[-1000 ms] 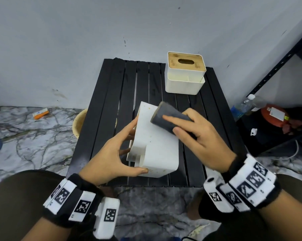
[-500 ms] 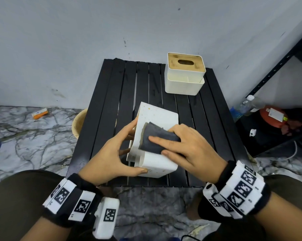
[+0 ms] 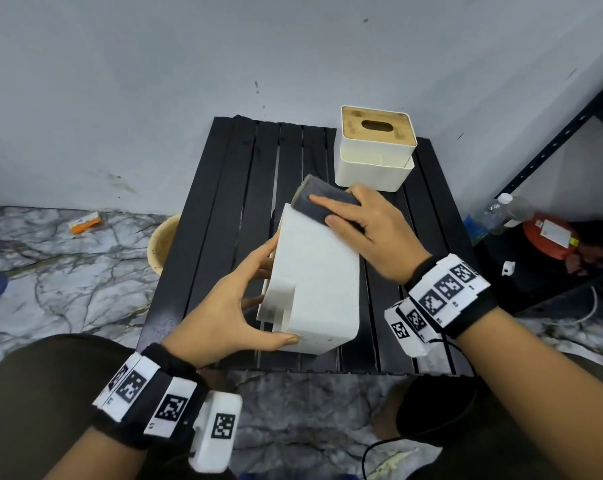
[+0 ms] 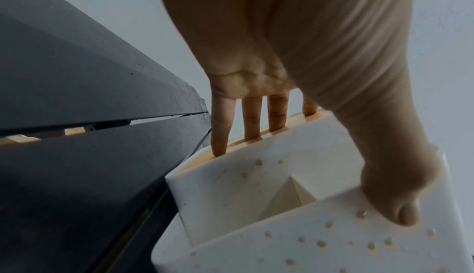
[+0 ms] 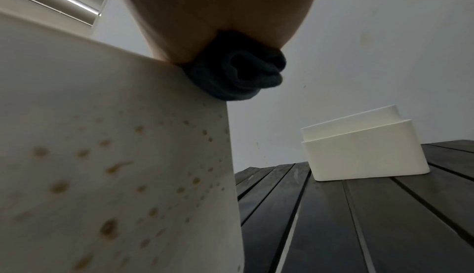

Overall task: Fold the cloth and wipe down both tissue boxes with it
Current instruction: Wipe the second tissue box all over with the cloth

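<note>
A white tissue box (image 3: 321, 278) lies tipped on its side near the front of the black slatted table (image 3: 224, 209). My left hand (image 3: 258, 299) grips it, thumb on the near face and fingers (image 4: 252, 119) hooked into its open side. Brown spots speckle this box (image 5: 102, 155). My right hand (image 3: 324, 211) holds the folded dark grey cloth (image 3: 315, 188) and presses it on the box's far top edge; the cloth (image 5: 238, 74) bunches under the palm. A second white tissue box (image 3: 376, 157) with a wooden lid stands upright at the back right, also seen in the right wrist view (image 5: 359, 151).
A beige basin (image 3: 159, 244) sits on the floor under the table's left edge. An orange item (image 3: 85, 223) lies on the marble floor. At the right stand a black shelf frame (image 3: 553, 133), a plastic bottle (image 3: 497, 213) and a red container (image 3: 549, 233).
My right hand slid the cloth down to the middle of the box face, then back up to its far edge. The left hand and the box stayed put.
</note>
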